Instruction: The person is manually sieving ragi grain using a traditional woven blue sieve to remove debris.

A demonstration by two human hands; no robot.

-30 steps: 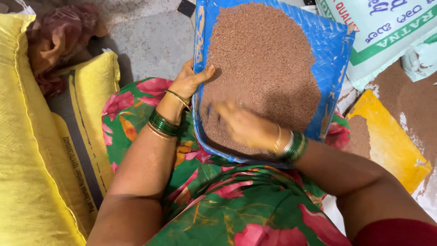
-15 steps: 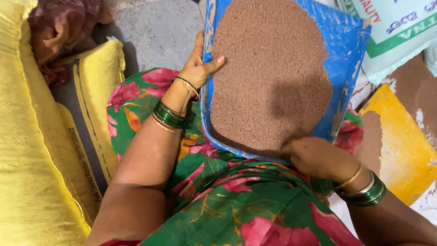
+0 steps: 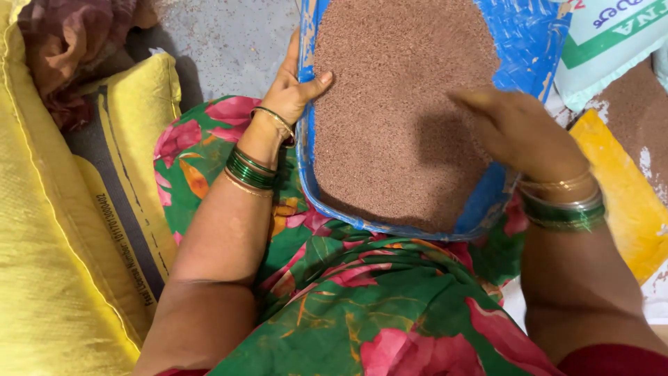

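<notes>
A blue winnowing tray (image 3: 530, 42) rests on my lap, filled with fine reddish-brown grain (image 3: 390, 104). My left hand (image 3: 296, 87) grips the tray's left rim, thumb lying over the edge onto the grain. My right hand (image 3: 518, 132) hovers over the grain at the tray's right side, fingers loosely curled and pointing left, blurred by motion; nothing shows in it. Both wrists wear green and gold bangles. My lap is covered by green cloth with pink flowers (image 3: 362, 306).
Yellow woven sacks (image 3: 62, 230) lie along the left. A reddish-brown cloth (image 3: 66, 42) is bunched at the top left. A white and green sack (image 3: 612, 42) sits at the top right, with a yellow sack (image 3: 626, 202) and spilled grain below it. Grey floor (image 3: 223, 35) lies beyond.
My right hand swept from the tray's near left across the bottom edge and has risen over the right side. The left hand kept its grip on the rim.
</notes>
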